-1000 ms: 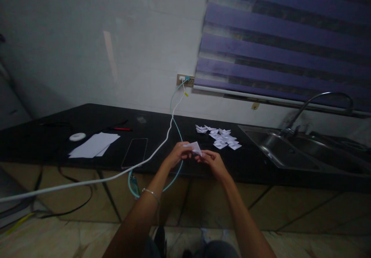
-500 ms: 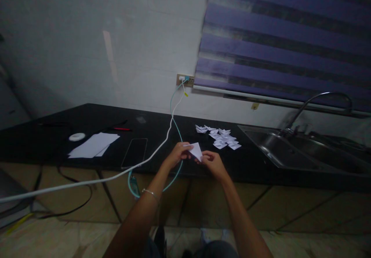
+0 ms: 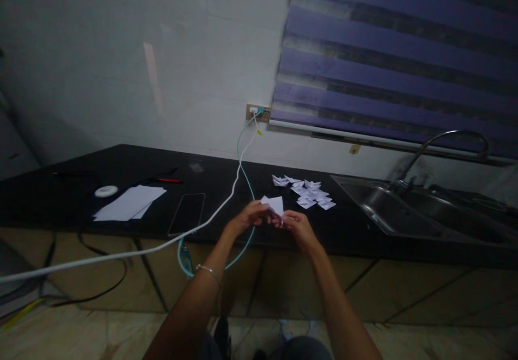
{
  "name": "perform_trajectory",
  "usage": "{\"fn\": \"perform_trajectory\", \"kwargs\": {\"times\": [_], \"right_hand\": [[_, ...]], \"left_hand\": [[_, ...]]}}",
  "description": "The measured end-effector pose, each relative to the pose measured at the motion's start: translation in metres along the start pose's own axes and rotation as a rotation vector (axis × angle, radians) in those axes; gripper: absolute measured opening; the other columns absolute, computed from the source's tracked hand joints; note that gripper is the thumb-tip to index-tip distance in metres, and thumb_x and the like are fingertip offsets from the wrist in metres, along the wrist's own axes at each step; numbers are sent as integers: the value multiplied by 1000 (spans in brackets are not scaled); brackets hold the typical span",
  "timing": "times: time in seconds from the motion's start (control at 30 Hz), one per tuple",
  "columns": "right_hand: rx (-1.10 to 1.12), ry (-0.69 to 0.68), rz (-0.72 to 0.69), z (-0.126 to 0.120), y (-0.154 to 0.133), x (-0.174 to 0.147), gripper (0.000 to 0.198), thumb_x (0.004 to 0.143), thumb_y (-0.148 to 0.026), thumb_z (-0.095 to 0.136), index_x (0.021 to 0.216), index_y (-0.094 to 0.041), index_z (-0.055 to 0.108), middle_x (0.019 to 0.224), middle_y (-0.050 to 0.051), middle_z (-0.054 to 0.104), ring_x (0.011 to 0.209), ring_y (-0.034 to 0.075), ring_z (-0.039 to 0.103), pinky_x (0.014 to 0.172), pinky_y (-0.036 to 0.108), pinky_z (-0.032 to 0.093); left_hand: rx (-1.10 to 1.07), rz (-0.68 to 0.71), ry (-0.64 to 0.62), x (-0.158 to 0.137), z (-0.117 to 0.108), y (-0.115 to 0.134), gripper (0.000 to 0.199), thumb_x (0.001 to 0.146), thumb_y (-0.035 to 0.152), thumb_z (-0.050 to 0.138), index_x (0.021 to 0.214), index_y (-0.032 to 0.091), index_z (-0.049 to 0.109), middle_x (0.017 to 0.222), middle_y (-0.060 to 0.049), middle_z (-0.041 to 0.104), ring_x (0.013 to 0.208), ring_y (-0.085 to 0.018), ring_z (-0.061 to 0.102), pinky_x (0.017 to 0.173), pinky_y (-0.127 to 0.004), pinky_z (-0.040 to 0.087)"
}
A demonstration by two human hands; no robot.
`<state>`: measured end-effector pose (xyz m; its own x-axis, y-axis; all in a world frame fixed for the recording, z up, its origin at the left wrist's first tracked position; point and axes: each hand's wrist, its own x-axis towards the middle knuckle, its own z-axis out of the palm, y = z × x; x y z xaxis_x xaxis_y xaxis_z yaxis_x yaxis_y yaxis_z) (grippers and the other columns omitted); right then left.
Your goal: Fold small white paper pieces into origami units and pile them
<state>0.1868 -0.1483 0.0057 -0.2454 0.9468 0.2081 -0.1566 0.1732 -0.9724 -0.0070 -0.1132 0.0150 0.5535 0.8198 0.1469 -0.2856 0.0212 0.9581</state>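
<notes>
A small folded white paper [image 3: 275, 204] is held up between my two hands, just above the front part of the black counter. My left hand [image 3: 254, 214] is closed on its left and lower side. With thumb and fingers, my right hand [image 3: 295, 224] pinches its lower right corner. The fingers hide the paper's lower edge. Beyond my right hand, several folded white paper boats [image 3: 311, 192] lie grouped on the counter.
To the left lie white paper sheets [image 3: 128, 203], a round white object [image 3: 106, 191], a red pen [image 3: 169, 180] and a dark phone-like slab [image 3: 187, 213]. A white cable [image 3: 218, 209] crosses the black counter [image 3: 226, 174] from the wall socket [image 3: 259, 113]. A steel sink [image 3: 400, 211] is at the right.
The folded paper has turned in my hands, from a triangular outline to a squarer one with a corner pointing up. My left fingers have shifted along its lower edge.
</notes>
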Motion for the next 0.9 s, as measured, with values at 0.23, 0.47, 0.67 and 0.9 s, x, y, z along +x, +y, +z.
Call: {"fn": "perform_trajectory", "kwargs": {"times": [0.23, 0.47, 0.67, 0.9], "right_hand": [[-43, -45, 21, 2, -1, 0, 20, 72, -33, 66, 76, -15, 72, 76, 7, 71, 69, 17, 63, 69, 29, 48], [-106, -138, -8, 2, -3, -2, 26, 79, -36, 60, 85, -14, 73, 85, 10, 73, 74, 18, 64, 71, 28, 46], [-198, -138, -73, 8, -12, -7, 32, 82, -44, 59, 90, -15, 73, 88, 9, 72, 79, 18, 64, 75, 29, 46], [-276, -74, -111, 7, -10, -7, 34, 84, -47, 57, 84, -16, 72, 82, 8, 71, 75, 17, 63, 73, 29, 47]], "left_hand": [[231, 129, 1, -8, 16, 5, 32, 68, 38, 75, 81, 10, 67, 76, -8, 68, 70, -15, 61, 66, -24, 45], [349, 176, 55, -7, 14, -2, 28, 71, 37, 73, 76, 10, 66, 72, -5, 67, 64, -12, 59, 61, -22, 44], [391, 147, 36, -8, 14, 2, 34, 76, 43, 66, 71, 10, 63, 60, -4, 61, 46, -7, 47, 43, -18, 32], [361, 162, 86, -12, 19, 7, 30, 71, 39, 72, 71, 9, 66, 63, -5, 64, 50, -9, 52, 46, -19, 37]]}}
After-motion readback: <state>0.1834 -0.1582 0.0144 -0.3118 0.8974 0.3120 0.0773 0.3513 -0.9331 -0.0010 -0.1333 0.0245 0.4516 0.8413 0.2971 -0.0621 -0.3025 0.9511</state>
